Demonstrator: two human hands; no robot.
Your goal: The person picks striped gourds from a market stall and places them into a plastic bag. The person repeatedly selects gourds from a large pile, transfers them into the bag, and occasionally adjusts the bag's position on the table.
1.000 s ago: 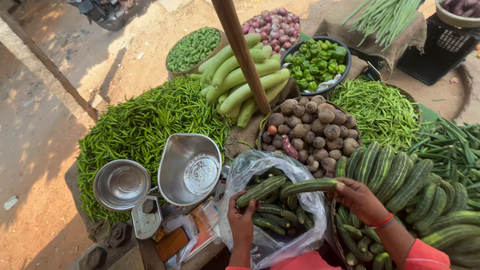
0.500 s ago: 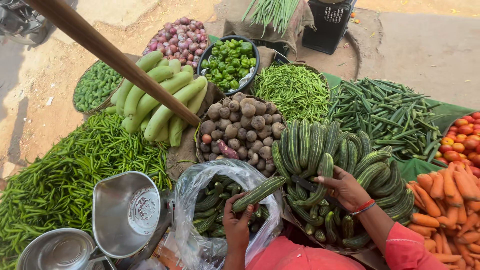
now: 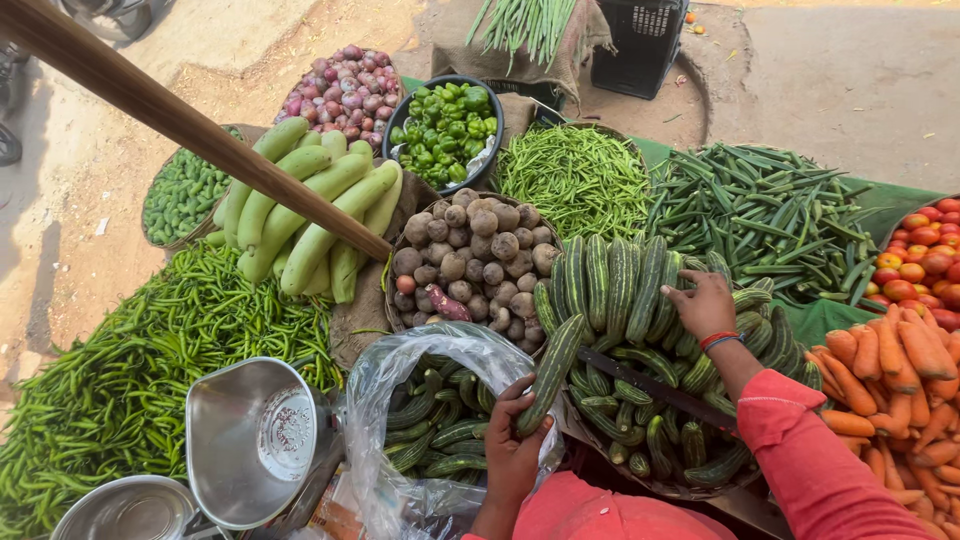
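carrots (image 3: 900, 370): 3 o'clock, orange heap;
green chillies (image 3: 150, 360): 9 o'clock;
bottle gourds (image 3: 310, 200): 10 o'clock, under wooden pole (image 3: 200, 130);
okra (image 3: 760, 220): 2 o'clock;
steel pan (image 3: 260, 440): 7 o'clock

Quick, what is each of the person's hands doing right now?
Left hand: closed on a cucumber, at the mouth of the clear plastic bag.
Right hand: resting on the cucumber pile; grip cannot be told.
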